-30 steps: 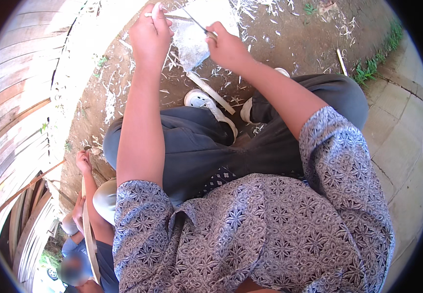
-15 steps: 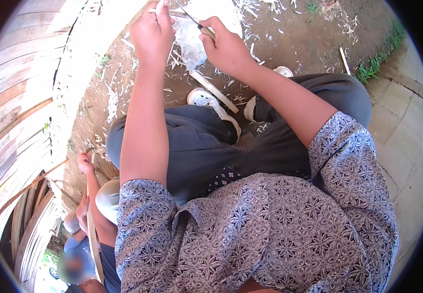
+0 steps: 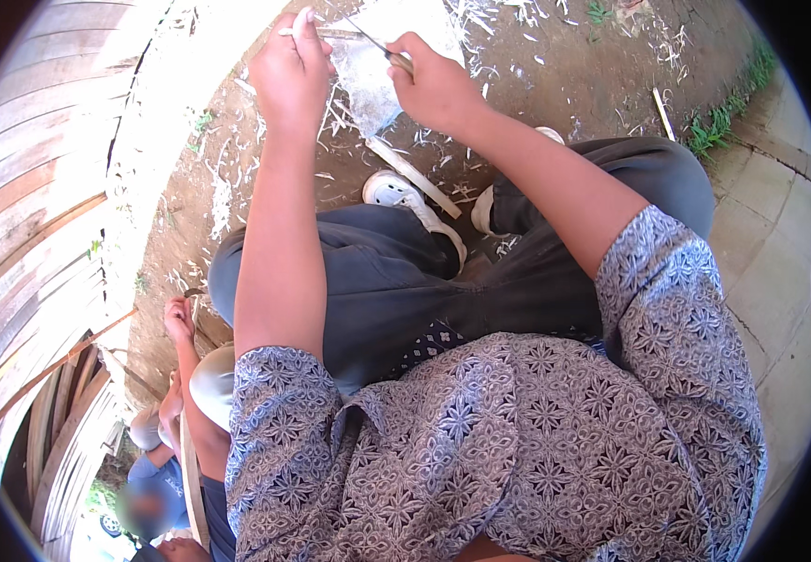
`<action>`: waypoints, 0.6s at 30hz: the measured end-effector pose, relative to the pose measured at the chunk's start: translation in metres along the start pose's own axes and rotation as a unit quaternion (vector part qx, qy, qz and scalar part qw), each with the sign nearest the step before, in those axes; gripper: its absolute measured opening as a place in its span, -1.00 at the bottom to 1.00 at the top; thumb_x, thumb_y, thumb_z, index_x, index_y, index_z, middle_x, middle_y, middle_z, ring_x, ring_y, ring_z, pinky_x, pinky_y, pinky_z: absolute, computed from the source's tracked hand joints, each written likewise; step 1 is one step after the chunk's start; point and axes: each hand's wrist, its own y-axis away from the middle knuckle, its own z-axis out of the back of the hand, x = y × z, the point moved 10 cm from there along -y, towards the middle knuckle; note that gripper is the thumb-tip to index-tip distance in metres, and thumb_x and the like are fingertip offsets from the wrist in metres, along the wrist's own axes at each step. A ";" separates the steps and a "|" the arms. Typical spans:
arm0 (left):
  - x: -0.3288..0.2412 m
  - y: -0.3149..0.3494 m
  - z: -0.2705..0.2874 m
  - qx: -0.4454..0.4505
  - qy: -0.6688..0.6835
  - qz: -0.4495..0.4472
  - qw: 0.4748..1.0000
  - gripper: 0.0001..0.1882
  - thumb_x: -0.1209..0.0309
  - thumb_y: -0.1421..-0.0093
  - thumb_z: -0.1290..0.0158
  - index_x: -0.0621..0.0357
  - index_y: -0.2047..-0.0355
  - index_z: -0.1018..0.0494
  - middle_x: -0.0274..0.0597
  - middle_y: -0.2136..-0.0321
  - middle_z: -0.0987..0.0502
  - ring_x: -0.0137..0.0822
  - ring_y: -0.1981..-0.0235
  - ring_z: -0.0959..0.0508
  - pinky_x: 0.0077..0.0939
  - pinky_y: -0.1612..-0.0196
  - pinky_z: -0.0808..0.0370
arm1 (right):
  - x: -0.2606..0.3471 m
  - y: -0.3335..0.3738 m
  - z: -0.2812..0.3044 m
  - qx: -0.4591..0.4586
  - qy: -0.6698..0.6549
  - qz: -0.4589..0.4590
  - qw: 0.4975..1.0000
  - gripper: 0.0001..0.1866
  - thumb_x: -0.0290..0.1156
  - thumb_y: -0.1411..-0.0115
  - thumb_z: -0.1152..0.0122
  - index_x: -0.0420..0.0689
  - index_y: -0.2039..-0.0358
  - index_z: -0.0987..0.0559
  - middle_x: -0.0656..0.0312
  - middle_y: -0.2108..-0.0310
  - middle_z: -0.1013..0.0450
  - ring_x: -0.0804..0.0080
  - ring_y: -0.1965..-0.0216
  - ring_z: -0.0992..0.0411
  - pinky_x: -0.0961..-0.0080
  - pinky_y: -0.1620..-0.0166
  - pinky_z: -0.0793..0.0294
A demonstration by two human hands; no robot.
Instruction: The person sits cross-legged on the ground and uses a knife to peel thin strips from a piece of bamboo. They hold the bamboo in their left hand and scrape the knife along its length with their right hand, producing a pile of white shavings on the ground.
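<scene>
At the far left, well apart from the working fingers, a co-worker's hand (image 3: 178,318) is seen raised, with a long flat strip (image 3: 192,478) slanting below it; nearer in, on the bare soil to the left of the left fingers, curled shavings (image 3: 221,201) are scattered; and here is the left hand (image 3: 293,75), its fingers curled in and its thumb laid up along them, a thin pale strip (image 3: 285,32) being gripped in between; the strip's long axis is set roughly crosswise, a short end showing left of the thumb, the other end directed right toward the knife and lost in the glare; beyond and between both sets of fingers, a whitish sheet (image 3: 368,89) is spread; next along, the knife (image 3: 400,63) is held by its handle, the right hand (image 3: 443,94) being closed around it; the thin blade is pointed away from the right fingers, up and to the left, toward the space just ahead of the left thumb; below the right fingers, a flat wood piece (image 3: 413,176) is left lying by a shoe (image 3: 391,190); the left thumb could be nicked if the blade slipped along the strip; the strip might be snapped or gouged were too steep an angle used; whether edge and strip are touching cannot be told.
</scene>
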 end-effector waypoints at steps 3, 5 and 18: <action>-0.002 0.004 -0.005 0.005 -0.005 0.014 1.000 -0.62 0.23 -0.51 0.14 0.25 0.31 -0.49 -0.20 0.59 -0.61 -0.45 0.61 -0.63 -0.53 0.51 -0.51 | -0.034 -0.002 -0.011 -0.007 -0.003 -0.003 1.000 -0.68 -0.24 -0.39 -0.07 0.04 -0.12 -0.41 -0.04 0.36 -0.58 -0.06 0.29 -0.60 0.10 0.18 -0.52; -0.005 -0.003 -0.013 0.017 -0.004 -0.011 1.000 -0.62 0.21 -0.51 0.15 0.23 0.30 -0.50 -0.20 0.60 -0.61 -0.45 0.61 -0.63 -0.55 0.51 -0.51 | -0.074 -0.012 -0.017 0.024 0.015 -0.030 0.999 -0.68 -0.24 -0.39 -0.08 0.02 -0.12 -0.41 -0.06 0.35 -0.59 -0.05 0.28 -0.60 0.10 0.17 -0.52; -0.002 0.005 -0.001 0.006 -0.008 -0.020 1.000 -0.59 0.19 -0.53 0.17 0.23 0.30 -0.50 -0.21 0.60 -0.62 -0.47 0.62 -0.62 -0.57 0.53 -0.50 | 0.007 -0.002 -0.006 0.012 -0.019 0.019 1.000 -0.67 -0.28 -0.38 -0.06 -0.02 -0.12 -0.41 -0.10 0.27 -0.59 -0.10 0.21 -0.60 0.06 0.12 -0.52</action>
